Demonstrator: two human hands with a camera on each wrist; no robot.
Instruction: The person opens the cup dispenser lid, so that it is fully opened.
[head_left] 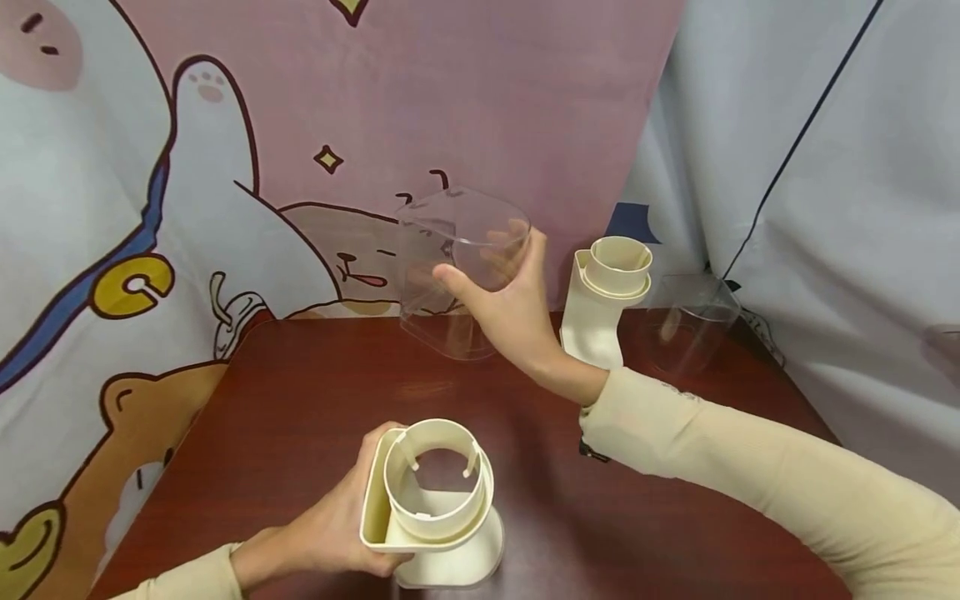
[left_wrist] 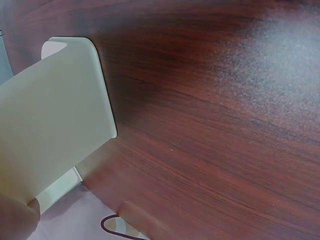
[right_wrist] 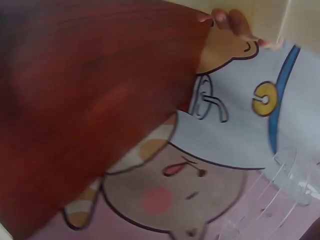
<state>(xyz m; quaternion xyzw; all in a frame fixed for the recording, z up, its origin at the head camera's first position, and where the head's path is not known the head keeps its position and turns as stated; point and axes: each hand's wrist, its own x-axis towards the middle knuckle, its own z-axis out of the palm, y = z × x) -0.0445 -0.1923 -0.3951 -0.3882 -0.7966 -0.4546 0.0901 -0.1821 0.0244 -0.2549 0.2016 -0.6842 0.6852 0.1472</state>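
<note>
My left hand (head_left: pixel 348 508) grips a cream plastic stand (head_left: pixel 487 542) by its side, just below the wide round collar on top. Seen from above, the collar is an open ring with small tabs inside. The left wrist view shows the stand's broad curved body (left_wrist: pixel 55 115) over the wood. Farther out, my right hand (head_left: pixel 517 308) holds a clear plastic container (head_left: pixel 427 250) up before the backdrop. Its thumb lies on the near side, and the fingers show through the clear wall. Part of that container (right_wrist: pixel 290 175) enters the right wrist view at lower right.
At the back right stands a second cream stand (head_left: pixel 592 325) with a similar collar, partly behind the right arm. Beside it is another clear container (head_left: pixel 693 317). The dark red wooden table (head_left: pixel 300 417) meets a cartoon-printed cloth (head_left: pixel 450 100) behind and a white cloth (head_left: pixel 840 275) on the right.
</note>
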